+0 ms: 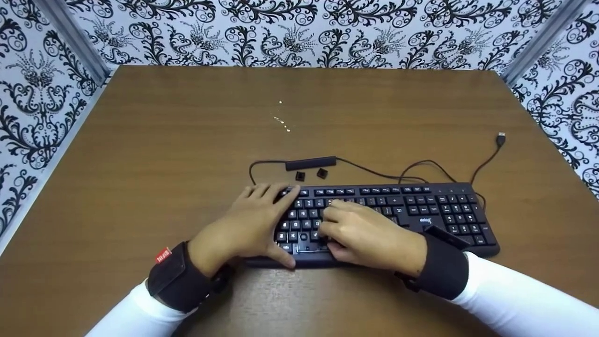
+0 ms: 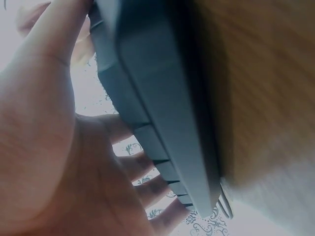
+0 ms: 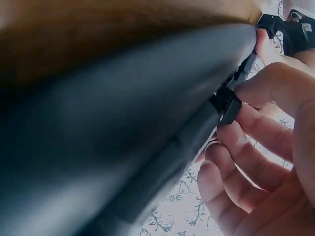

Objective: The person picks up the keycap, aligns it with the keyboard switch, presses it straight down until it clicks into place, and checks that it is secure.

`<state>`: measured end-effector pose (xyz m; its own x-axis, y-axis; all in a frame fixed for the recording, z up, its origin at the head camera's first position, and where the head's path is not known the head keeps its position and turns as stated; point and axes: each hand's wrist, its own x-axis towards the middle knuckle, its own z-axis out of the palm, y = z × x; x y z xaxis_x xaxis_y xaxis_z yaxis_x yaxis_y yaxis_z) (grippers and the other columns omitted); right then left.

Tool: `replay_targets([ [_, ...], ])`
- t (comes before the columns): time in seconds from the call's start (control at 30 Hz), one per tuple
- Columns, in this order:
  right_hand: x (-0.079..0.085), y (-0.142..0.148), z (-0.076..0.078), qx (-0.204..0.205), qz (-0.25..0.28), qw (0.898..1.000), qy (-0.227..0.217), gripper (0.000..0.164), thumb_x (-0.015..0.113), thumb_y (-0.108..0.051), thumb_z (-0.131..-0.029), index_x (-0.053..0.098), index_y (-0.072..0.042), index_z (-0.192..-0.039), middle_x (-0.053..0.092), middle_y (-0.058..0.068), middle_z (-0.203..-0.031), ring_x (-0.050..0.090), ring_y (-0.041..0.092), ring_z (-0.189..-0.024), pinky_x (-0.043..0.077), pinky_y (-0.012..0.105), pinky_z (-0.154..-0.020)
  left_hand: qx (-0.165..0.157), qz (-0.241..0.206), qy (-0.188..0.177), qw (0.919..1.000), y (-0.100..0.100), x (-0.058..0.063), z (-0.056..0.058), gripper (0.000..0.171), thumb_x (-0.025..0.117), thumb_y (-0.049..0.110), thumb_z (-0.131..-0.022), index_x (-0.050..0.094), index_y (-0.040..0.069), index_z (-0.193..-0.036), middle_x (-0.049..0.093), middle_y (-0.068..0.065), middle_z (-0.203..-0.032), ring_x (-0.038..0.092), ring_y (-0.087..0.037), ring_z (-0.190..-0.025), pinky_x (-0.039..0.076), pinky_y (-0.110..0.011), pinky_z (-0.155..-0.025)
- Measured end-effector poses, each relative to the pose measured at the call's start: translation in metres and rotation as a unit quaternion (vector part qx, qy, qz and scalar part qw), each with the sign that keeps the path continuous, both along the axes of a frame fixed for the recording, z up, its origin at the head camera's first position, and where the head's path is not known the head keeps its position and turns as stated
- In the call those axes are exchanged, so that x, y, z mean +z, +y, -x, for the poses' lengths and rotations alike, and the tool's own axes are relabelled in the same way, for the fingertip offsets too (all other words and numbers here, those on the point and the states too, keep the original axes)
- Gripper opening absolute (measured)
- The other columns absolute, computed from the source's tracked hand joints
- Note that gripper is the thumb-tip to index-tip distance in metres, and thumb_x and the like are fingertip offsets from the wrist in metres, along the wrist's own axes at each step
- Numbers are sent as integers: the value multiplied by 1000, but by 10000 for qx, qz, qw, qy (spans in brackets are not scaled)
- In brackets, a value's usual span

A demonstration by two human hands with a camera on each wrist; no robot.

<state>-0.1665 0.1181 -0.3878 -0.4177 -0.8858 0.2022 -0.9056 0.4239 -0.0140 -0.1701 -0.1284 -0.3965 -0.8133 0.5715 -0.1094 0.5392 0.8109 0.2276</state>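
Observation:
A black keyboard (image 1: 423,220) lies on the wooden table. My left hand (image 1: 250,224) is spread over its left end, the fingers towards the back edge and the thumb along the front edge. My right hand (image 1: 358,234) is over the middle of the front rows. In the right wrist view, its thumb and fingertips pinch a small black keycap (image 3: 230,110) that stands tilted at the keyboard's front edge. Along the front row runs a bare slot (image 1: 311,248), and one key place (image 1: 303,237) above it shows no cap.
Behind the keyboard lie a long black space bar (image 1: 310,163) and two loose keycaps, a left one (image 1: 300,176) and a right one (image 1: 322,173). The cable loops behind them to a USB plug (image 1: 500,139) at the right. Patterned walls (image 1: 295,35) border the table (image 1: 187,117).

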Motion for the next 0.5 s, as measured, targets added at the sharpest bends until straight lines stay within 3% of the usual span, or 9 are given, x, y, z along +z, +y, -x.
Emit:
replay_targets([
  [0.5, -2, 0, 0, -136, 420, 9986, -283, 15, 77, -15, -83, 70, -12, -96, 68, -2, -92, 58, 14, -86, 54, 28, -78, -10, -16, -36, 10000, -1, 2, 0, 138, 76, 82, -53, 20, 16, -161, 31, -11, -162, 34, -41, -144, 26, -64, -118],
])
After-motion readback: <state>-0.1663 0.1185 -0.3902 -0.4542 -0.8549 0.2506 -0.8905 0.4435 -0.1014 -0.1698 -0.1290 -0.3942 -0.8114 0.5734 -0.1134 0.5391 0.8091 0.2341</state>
